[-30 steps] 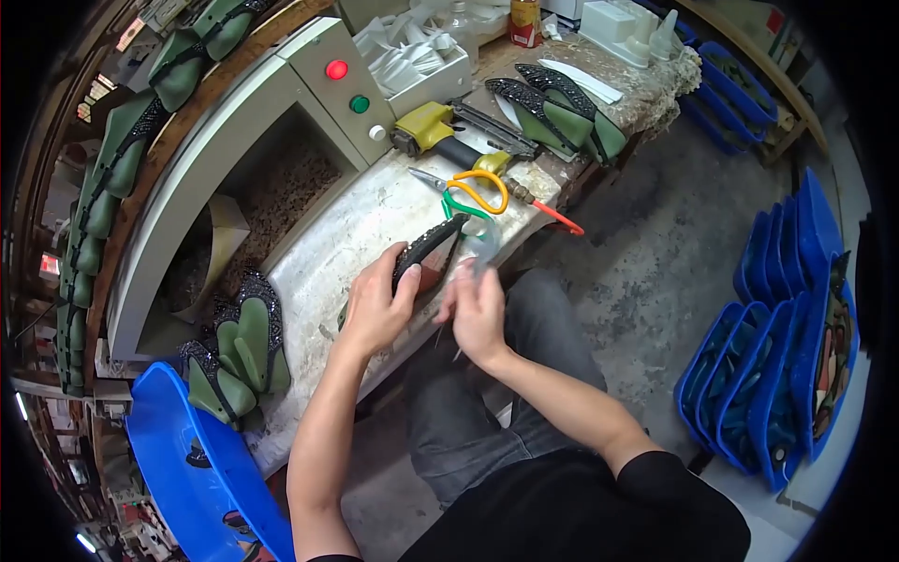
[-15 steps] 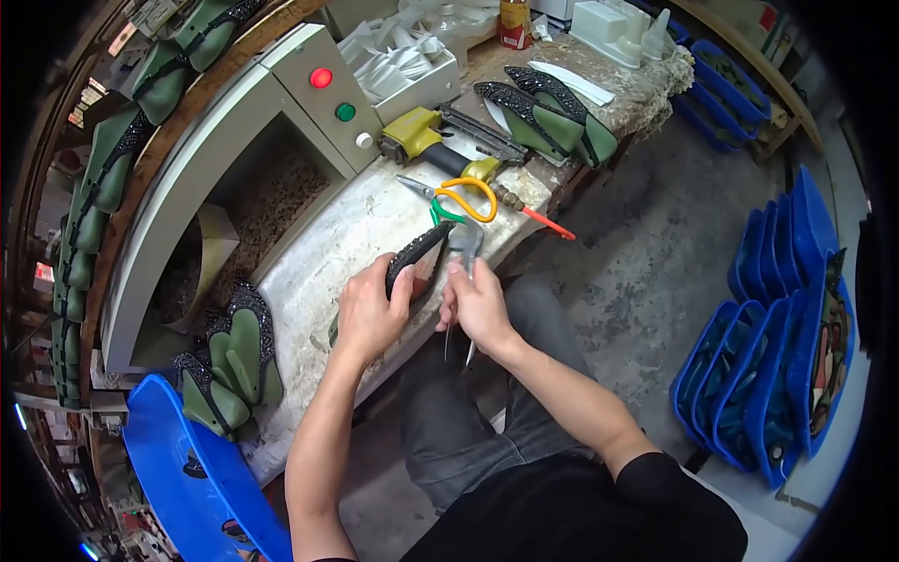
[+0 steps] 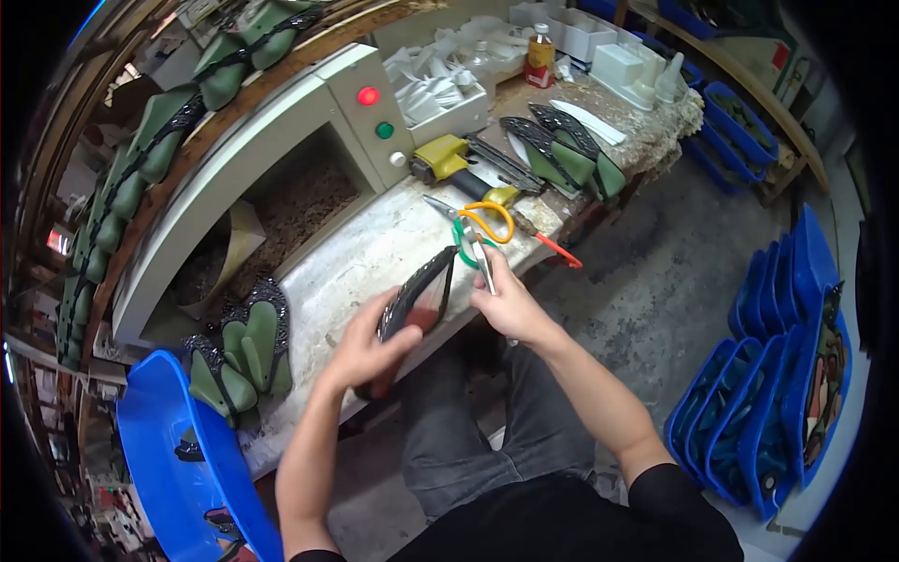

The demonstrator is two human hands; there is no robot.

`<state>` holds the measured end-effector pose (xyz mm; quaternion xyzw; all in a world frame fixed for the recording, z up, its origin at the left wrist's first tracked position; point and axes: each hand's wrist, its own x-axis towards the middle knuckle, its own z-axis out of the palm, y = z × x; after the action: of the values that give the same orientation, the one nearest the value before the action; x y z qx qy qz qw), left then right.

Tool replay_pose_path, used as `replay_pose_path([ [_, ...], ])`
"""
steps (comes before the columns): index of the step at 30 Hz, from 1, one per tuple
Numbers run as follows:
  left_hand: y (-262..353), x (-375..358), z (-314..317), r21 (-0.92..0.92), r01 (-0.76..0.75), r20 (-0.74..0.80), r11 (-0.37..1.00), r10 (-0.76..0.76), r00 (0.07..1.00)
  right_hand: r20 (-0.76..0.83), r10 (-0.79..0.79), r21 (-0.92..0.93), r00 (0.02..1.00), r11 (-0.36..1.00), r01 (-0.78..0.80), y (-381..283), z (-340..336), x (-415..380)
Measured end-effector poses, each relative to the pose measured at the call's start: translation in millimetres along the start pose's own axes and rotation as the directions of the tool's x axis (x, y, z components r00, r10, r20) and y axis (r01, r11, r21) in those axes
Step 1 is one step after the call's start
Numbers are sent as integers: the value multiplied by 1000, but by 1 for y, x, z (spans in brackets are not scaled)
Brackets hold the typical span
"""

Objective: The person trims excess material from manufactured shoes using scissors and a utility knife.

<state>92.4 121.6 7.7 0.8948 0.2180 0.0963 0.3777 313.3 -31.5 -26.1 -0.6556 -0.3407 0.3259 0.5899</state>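
My left hand (image 3: pixel 368 345) grips a dark, glittery shoe upper (image 3: pixel 412 298) with a reddish-brown inner side, just over the bench's front edge. Metal pincers (image 3: pixel 479 259) are in my right hand (image 3: pixel 510 302), their head close to the toe of the shoe upper. Behind them on the bench lie scissors with an orange handle loop (image 3: pixel 494 217) and a green one. A yellow-and-black staple gun (image 3: pixel 461 169) rests farther back, with a red hose at its right end.
Glittery uppers on green lasts sit at the bench's back right (image 3: pixel 562 155) and left (image 3: pixel 248 361). A grey machine (image 3: pixel 281 122) with lit red button stands behind. Blue bins are at lower left (image 3: pixel 178 440) and right (image 3: pixel 740 403). A bottle (image 3: pixel 540 58) stands at the back.
The shoe upper has turned so its inner side shows more. My right hand has turned, and the pincers now point up and left. The whole view has shifted slightly.
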Motion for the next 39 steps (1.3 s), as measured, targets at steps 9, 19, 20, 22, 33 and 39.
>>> replay_pose_path([
  [9, 32, -148, 44, -857, 24, -119, 515, -242, 963, 560, -38, 306, 828, 938, -164, -79, 45, -15],
  [19, 56, -154, 55, -778, -81, -200, 624, -124, 972, 578, 39, 293, 815, 922, -252, -73, 56, -69],
  [20, 55, -154, 56, -766, -91, -200, 636, -102, 974, 583, 46, 277, 811, 927, -251, -78, 54, -71],
  [22, 54, -154, 58, -737, -119, -213, 666, -62, 975, 604, 50, 245, 795, 938, -245, -84, 50, -72],
  [33, 56, -165, 73, -909, -25, -122, 417, -207, 971, 594, 133, 192, 794, 935, -300, -83, 40, -67],
  [39, 47, -170, 82, -998, -67, -60, -9, -319, 946, 89, -315, -559, 945, 770, 309, -37, -25, 81],
])
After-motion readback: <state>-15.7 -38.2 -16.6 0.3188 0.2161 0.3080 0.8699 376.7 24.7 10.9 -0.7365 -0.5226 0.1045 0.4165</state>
